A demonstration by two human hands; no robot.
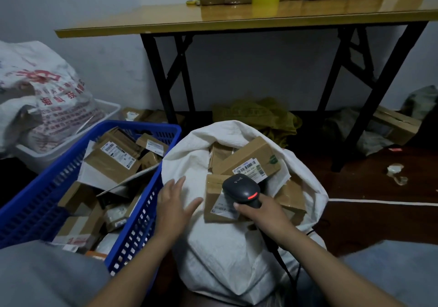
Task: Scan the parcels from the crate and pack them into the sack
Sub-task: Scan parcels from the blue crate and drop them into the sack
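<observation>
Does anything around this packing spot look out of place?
Mostly litter: a crumpled clear scrap and a small red scrap lie on the dark floor right of the white sack. A green sack lies crumpled under the table.

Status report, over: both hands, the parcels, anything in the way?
Left hand open, over sack rim, empty. Right hand grips scanner over parcels in sack. Blue crate holds more parcels. Nothing seen in the way.

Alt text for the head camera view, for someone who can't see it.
A right hand holds a black scanner over cardboard parcels in an open white sack; the open left hand hovers beside a blue crate of more parcels.
</observation>
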